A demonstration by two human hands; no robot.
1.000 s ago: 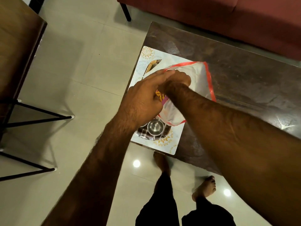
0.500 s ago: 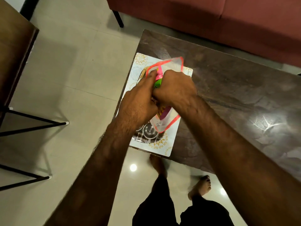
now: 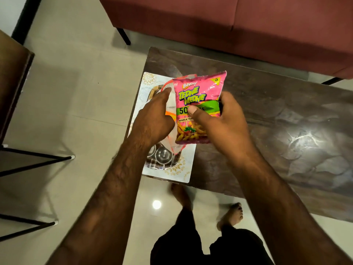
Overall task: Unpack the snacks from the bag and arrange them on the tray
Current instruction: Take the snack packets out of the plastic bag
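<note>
My right hand (image 3: 221, 119) grips a pink snack packet (image 3: 198, 96) with yellow lettering and a green band, held upright above the tray. My left hand (image 3: 152, 117) holds the white plastic bag (image 3: 172, 134) with red edging, which hangs crumpled just left of the packet. Beneath both lies the white tray (image 3: 183, 175) with gold floral corners, at the near left corner of the dark table (image 3: 267, 111). Two small steel bowls (image 3: 162, 154) sit on the tray's near end. A brownish item (image 3: 154, 90) shows at the tray's far end, mostly hidden.
A dark red sofa (image 3: 248, 25) runs along the far side of the table. A wooden table with black metal legs (image 3: 11, 92) stands at the left. Tiled floor lies between them. My bare feet (image 3: 231, 215) are at the table's near edge.
My right hand has drawn the pink packet fully out of the bag and raised it to the right. The bag has collapsed under my left hand.
</note>
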